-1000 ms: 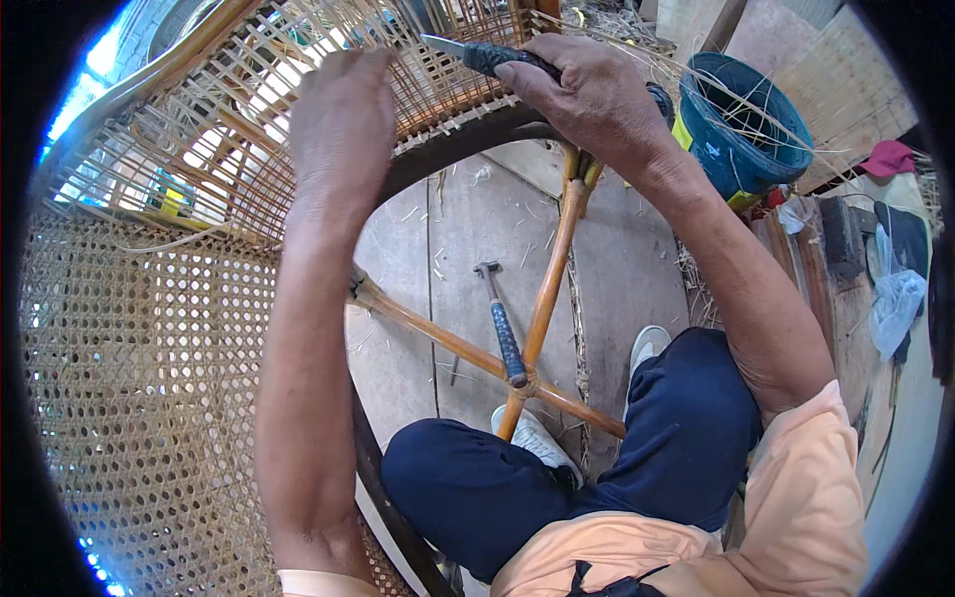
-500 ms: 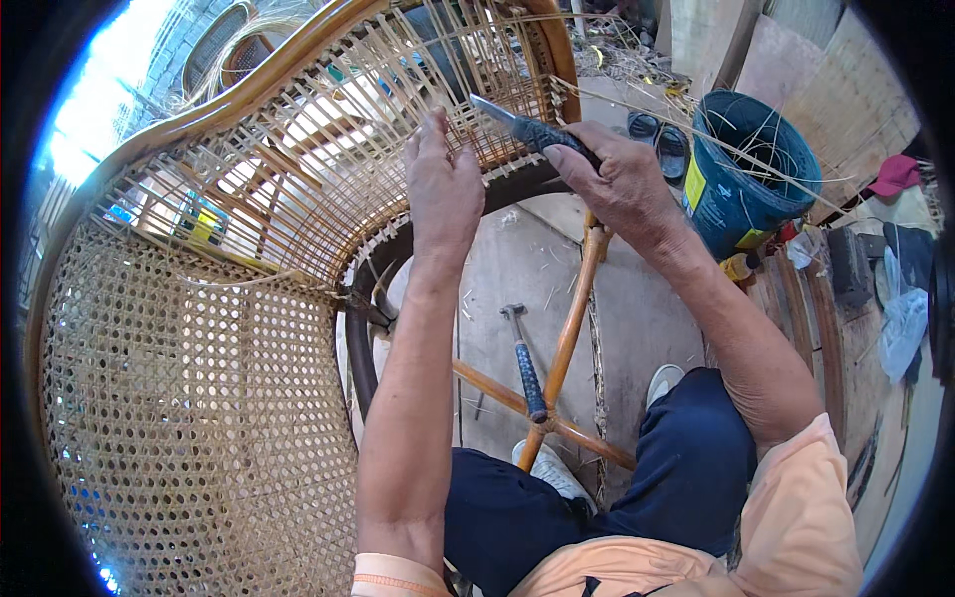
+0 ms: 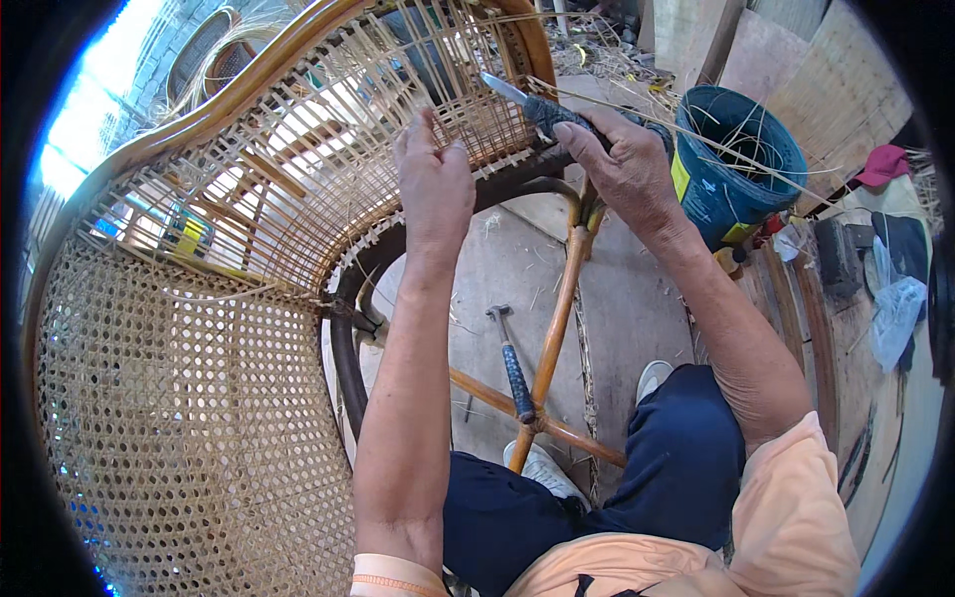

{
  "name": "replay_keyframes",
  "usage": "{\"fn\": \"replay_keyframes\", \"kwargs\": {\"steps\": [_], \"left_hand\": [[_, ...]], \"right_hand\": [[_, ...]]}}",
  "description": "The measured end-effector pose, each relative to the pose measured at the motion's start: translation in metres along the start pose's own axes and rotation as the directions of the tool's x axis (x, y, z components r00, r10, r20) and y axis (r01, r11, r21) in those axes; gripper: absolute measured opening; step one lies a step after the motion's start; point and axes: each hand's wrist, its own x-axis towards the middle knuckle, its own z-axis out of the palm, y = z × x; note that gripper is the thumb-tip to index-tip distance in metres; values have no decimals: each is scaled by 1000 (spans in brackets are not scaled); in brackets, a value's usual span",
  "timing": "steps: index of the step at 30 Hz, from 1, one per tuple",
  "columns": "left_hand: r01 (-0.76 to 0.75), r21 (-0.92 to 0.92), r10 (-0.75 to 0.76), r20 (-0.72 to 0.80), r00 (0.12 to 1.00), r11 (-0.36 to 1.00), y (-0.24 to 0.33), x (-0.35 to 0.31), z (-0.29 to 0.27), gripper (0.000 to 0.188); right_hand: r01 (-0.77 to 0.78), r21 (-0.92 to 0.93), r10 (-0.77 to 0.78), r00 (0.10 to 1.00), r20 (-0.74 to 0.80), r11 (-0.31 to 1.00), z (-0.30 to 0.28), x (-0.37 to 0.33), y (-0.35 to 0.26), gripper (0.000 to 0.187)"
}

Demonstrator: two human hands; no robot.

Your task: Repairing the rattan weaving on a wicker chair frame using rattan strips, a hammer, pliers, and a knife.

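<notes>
My right hand (image 3: 627, 169) is closed round the dark wrapped handle of a knife (image 3: 545, 111), its bare blade slanting up and left past the weave. At the near side of a chair's half-woven rattan panel (image 3: 308, 189), my left hand (image 3: 436, 189) has its fingers bent together; what is between them, if anything, is hidden. Loose cane strands stand up across that panel, inside a curved, varnished wooden frame (image 3: 139, 149). Left of my left forearm spreads a finished section of open cane mesh (image 3: 199, 398). The knife blade is apart from my left hand.
A hammer (image 3: 514, 373) leans across the crossed rattan stretchers (image 3: 557, 338) below my hands. To the right stands a teal bucket (image 3: 721, 199) with cane strands in it. Wooden boards and a plastic bag (image 3: 897, 318) lie farther right. A long strand (image 3: 696, 134) juts out past the bucket.
My view has shifted slightly, so the chair and floor things sit a little further left. The knife is still in my right hand, a bit further from my left.
</notes>
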Motion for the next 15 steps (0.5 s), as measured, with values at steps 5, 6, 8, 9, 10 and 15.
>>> {"fn": "replay_keyframes", "kwargs": {"steps": [5,6,8,9,10,15], "left_hand": [[43,39,-44,31,999,998,9,-3,0,50],[43,34,-44,36,998,998,9,-5,0,50],[-34,26,33,41,999,999,5,-15,-2,48],[-23,21,22,52,998,1000,2,-25,-3,48],[-7,58,-1,133,991,998,0,-37,-4,45],[18,125,-45,219,975,992,-26,-75,-19,37]], "right_hand": [[-25,10,25,1000,-14,1000,-8,-2,-1,36],[10,-14,-11,999,-34,1000,-9,-1,0,37],[71,-51,-75,994,-75,996,-10,8,4,36],[130,-92,-140,984,-107,987,-11,9,0,36],[78,-52,-81,994,-69,996,-15,8,-8,36],[218,-30,-220,973,-69,975,2,7,-15,37]]}}
